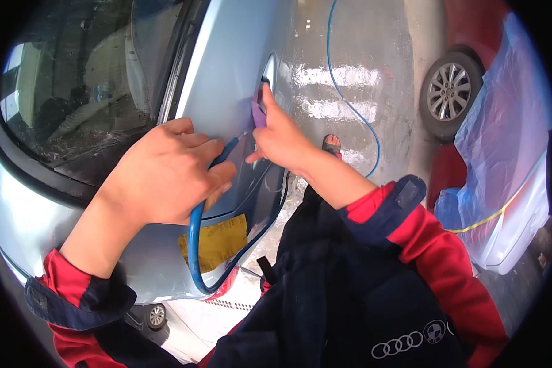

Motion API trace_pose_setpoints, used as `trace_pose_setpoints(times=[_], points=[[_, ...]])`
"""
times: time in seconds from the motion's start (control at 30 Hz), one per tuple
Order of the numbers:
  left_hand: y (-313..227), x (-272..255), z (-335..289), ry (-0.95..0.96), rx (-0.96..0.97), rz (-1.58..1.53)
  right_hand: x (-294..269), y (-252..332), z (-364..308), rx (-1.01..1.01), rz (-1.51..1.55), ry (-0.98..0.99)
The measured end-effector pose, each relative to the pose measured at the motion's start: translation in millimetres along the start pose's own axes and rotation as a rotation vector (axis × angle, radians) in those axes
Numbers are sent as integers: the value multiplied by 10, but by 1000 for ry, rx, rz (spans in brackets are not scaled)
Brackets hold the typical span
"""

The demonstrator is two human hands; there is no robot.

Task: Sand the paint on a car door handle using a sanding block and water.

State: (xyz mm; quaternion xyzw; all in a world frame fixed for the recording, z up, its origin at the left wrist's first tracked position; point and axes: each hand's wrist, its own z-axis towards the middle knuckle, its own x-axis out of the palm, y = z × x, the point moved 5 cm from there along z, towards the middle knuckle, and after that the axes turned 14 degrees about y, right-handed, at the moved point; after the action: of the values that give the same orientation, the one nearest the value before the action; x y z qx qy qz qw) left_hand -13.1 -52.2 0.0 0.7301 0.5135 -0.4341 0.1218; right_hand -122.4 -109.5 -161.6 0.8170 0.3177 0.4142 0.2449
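Observation:
My left hand (pixel 172 172) is closed around a blue hose (pixel 194 245), whose tip points toward the car door. Water seems to come from that tip, though it is blurred. My right hand (pixel 282 132) is at the light blue car door (pixel 227 67), just below the door handle (pixel 270 67). Its fingers press a purple pad (pixel 258 114) on the panel; the pad is mostly hidden by the hand. A yellow-brown sheet (pixel 213 241), which looks like sandpaper, lies flat on the bodywork below my left hand.
To the left is the car's side window (pixel 73 92). A thin blue hose (pixel 343 92) runs across the wet floor (pixel 374 122). At the right stands a red car with a silver wheel (pixel 451 92), partly draped in clear plastic sheeting (pixel 503 122). Another wheel (pixel 157 316) shows at the bottom.

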Motion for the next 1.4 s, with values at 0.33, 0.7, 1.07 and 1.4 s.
trace_pose_setpoints(times=[0.33, 0.7, 1.07, 1.4], points=[[-8, 59, -21, -32, -9, -7, 90, 42, -116, 90, 16, 93], [51, -31, 66, 41, -19, -2, -35, -57, 22, -35, 6, 55], [-46, 5, 30, 7, -39, -16, 28, -53, -227, -7, -198, 157], [18, 66, 215, 68, -29, 68, -558, -985, -911, -298, 351, 186]])
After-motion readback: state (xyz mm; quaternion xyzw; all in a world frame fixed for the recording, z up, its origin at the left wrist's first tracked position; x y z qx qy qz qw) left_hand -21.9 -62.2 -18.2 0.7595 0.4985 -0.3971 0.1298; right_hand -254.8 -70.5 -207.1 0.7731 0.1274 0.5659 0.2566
